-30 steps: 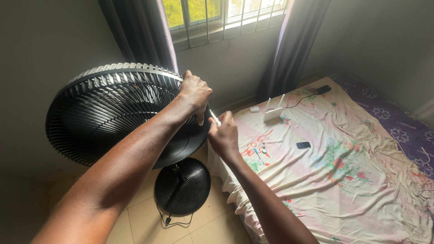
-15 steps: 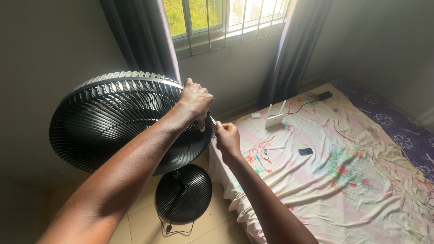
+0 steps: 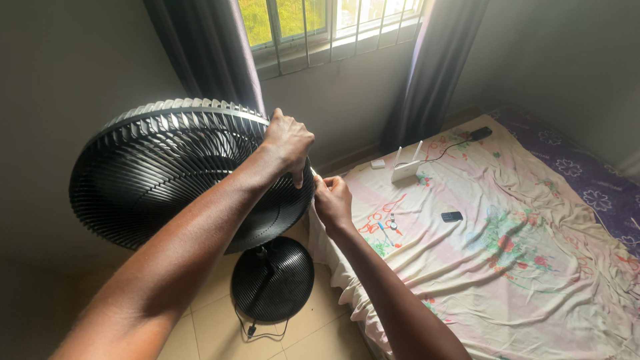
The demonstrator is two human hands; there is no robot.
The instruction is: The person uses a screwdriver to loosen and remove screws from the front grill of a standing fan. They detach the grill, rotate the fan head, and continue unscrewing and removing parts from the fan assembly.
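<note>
Daylight comes through a barred window (image 3: 327, 27) hung with dark curtains (image 3: 207, 53) on either side, set in plain grey walls (image 3: 67, 67). A bed (image 3: 507, 253) with a floral sheet stands on the tan tiled floor (image 3: 207, 327).

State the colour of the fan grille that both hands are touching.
Black, with a pale rim; the head view shows the fan grille best.
</note>
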